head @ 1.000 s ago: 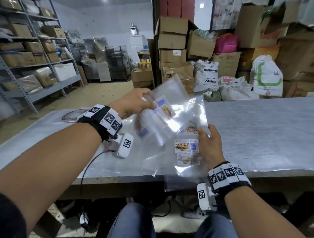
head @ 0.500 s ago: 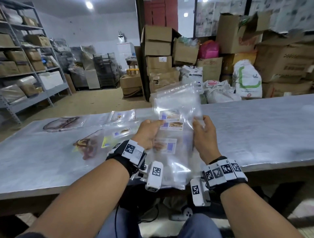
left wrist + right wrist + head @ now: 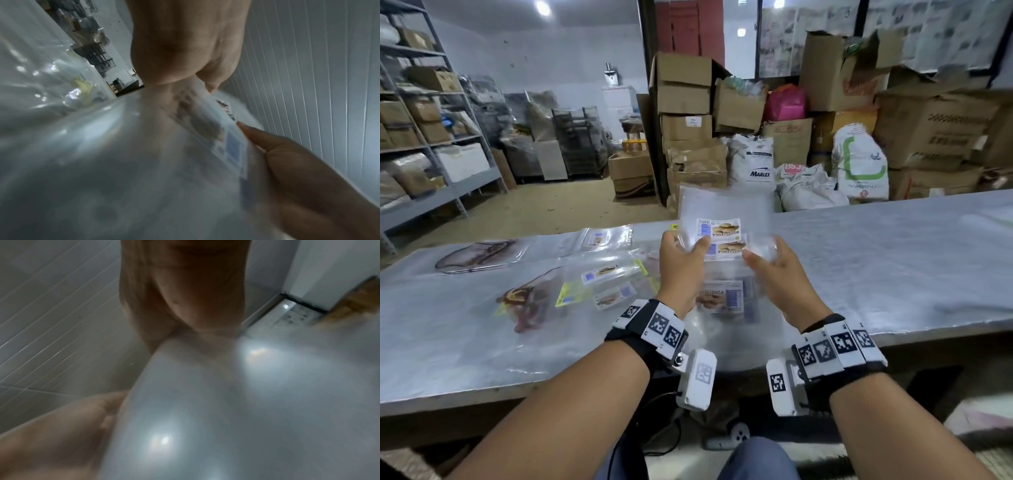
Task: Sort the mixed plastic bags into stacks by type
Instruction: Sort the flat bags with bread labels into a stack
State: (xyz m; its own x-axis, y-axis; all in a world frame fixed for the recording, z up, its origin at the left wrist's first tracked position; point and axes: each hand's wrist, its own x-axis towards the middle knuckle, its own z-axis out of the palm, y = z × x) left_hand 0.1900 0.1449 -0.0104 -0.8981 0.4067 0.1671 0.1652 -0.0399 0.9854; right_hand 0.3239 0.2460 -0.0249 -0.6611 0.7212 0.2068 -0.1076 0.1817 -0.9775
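Both hands, left hand (image 3: 681, 260) and right hand (image 3: 777, 274), pinch a bundle of clear bags (image 3: 726, 240) upright above the table (image 3: 893, 260). Sorted bags (image 3: 606, 284) lie left of the bundle; cardboard boxes (image 3: 685, 102) stand behind it.

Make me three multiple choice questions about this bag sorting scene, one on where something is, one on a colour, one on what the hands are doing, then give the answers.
1. Where do the sorted bags lie on the table?
A. To the left of the hands
B. To the right of the hands
C. Under the table

2. What colour is the bag among the cardboard boxes behind the table?
A. Pink
B. Black
C. Orange

3. What is the state of the bundle of clear bags?
A. Lying flat on the table
B. Held up by both hands
C. Held by one hand only

Answers: 1 A, the head view shows them spread left of the left hand. 2 A, it is bright pink. 3 B, the left hand and the right hand each grip a side.
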